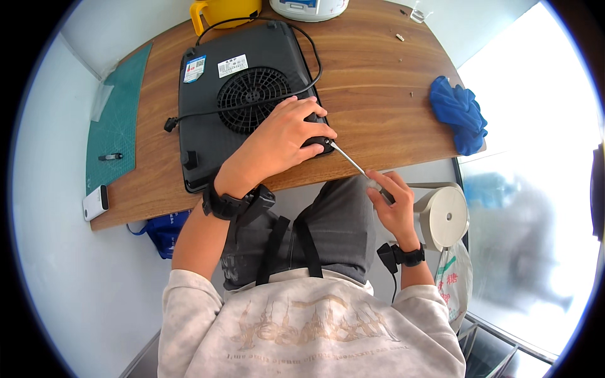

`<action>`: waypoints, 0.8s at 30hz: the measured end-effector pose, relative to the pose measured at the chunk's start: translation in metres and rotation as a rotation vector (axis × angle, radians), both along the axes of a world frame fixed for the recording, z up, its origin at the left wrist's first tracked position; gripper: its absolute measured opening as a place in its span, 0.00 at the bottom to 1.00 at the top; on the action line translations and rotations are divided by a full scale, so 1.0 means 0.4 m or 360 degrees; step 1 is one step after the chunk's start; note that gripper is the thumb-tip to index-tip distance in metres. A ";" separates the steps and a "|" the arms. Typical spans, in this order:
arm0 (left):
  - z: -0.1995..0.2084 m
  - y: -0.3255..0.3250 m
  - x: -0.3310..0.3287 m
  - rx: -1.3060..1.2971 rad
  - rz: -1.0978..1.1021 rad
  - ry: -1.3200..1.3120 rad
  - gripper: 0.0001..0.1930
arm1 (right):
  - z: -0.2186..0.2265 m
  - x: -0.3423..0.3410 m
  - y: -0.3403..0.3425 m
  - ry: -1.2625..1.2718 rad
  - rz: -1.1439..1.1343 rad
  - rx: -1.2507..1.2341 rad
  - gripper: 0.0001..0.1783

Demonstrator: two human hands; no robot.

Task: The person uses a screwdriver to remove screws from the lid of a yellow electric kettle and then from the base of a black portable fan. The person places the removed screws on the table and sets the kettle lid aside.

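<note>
A black induction cooktop [205,107] lies upside down on the table, its round fan grille and label stickers facing up. My left hand [283,135] grips its near right corner, thumb and fingers spread around the corner foot. In my right hand [394,208] is a screwdriver [350,159], held by its handle just beyond the table's front edge. Its metal shaft slants up and left, and the tip meets the cooktop's corner by my left fingertips. Whether a screw sits there is too small to see. The black power cord [208,113] crosses the grille, ending in a plug.
On the wooden table [372,82] are a blue cloth [457,113] at right and several tiny parts. A green cutting mat [120,126] with a black pen [110,157] is at left, near a white power bank [96,203]. A yellow container [227,11] and white appliance [309,9] stand behind.
</note>
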State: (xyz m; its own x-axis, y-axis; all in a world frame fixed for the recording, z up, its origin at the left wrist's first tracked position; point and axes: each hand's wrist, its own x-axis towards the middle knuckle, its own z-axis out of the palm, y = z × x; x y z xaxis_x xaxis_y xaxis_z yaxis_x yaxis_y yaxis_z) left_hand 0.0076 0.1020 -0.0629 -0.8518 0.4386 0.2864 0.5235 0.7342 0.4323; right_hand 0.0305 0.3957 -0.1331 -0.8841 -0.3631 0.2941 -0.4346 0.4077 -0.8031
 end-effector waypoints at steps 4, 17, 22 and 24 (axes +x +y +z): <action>0.000 0.006 -0.001 0.0007 0.0023 -0.0007 0.16 | 0.011 0.002 0.005 -0.0078 0.0011 -0.0043 0.22; 0.002 0.010 0.000 0.0064 0.0079 -0.0035 0.10 | 0.056 -0.006 0.001 -0.0023 0.0055 -0.0022 0.20; -0.017 0.013 -0.002 0.0111 0.0168 0.0045 0.10 | 0.051 -0.004 0.002 0.0010 0.0089 -0.0042 0.18; -0.006 0.016 -0.005 0.0185 0.0185 0.0004 0.10 | 0.046 -0.001 0.012 -0.0108 0.0054 -0.0172 0.17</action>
